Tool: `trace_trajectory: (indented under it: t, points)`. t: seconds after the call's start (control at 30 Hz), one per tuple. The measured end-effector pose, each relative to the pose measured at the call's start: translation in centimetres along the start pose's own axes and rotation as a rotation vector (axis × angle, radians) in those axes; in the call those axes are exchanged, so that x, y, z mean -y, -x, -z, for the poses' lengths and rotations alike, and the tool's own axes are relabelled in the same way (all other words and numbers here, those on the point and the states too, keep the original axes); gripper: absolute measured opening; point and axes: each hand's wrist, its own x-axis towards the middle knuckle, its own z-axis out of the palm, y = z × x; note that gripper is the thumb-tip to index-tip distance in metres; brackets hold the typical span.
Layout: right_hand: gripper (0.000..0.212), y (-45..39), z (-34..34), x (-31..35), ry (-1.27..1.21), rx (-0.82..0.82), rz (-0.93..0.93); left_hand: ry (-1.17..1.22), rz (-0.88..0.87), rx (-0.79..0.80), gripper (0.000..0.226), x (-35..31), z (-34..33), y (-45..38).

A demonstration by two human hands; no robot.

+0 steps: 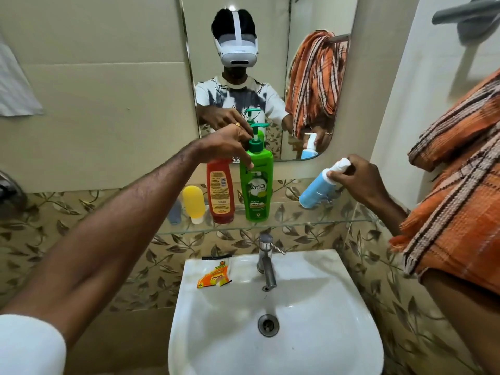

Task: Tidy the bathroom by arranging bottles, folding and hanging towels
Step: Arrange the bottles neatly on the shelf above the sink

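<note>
Four containers stand upright on the clear glass shelf (297, 224): a small grey tube (174, 212) at the far left, then a yellow squeeze tube (193, 203) resting cap-down, a tall red plastic bottle (220, 190) with its cap down, and a green plastic pump shampoo bottle (259, 185) with its long axis vertical and its nozzle pointing right. The left hand (227, 143) reaches above the red bottle, its fingers (247, 161) curled round the green bottle's neck and shoulder. To the right of those fingers, a fifth container, a light blue plastic pump bottle (318, 189), tilts with its base low to the left over the shelf and its white top up to the right, pinched by the right hand (357, 177). One orange checked cloth towel (454, 207) drapes over the right forearm. Below the hands sit one white ceramic sink (297, 334), one steel tap (266, 261) and one orange sachet (215, 277) on the rim.
</note>
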Motion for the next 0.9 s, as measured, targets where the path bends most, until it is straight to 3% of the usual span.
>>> trace_trajectory:
  t: [0.53, 0.9]
  points:
    - [0.039, -0.8, -5.2, 7.0, -0.109, 0.109, 0.039, -0.012, 0.036, 0.003, 0.041, 0.1, 0.4, 0.6]
    - [0.047, -0.6, -5.4, 7.5, -0.133, 0.167, 0.025, -0.009, 0.033, -0.014, 0.040, -0.2, 0.1, 0.7]
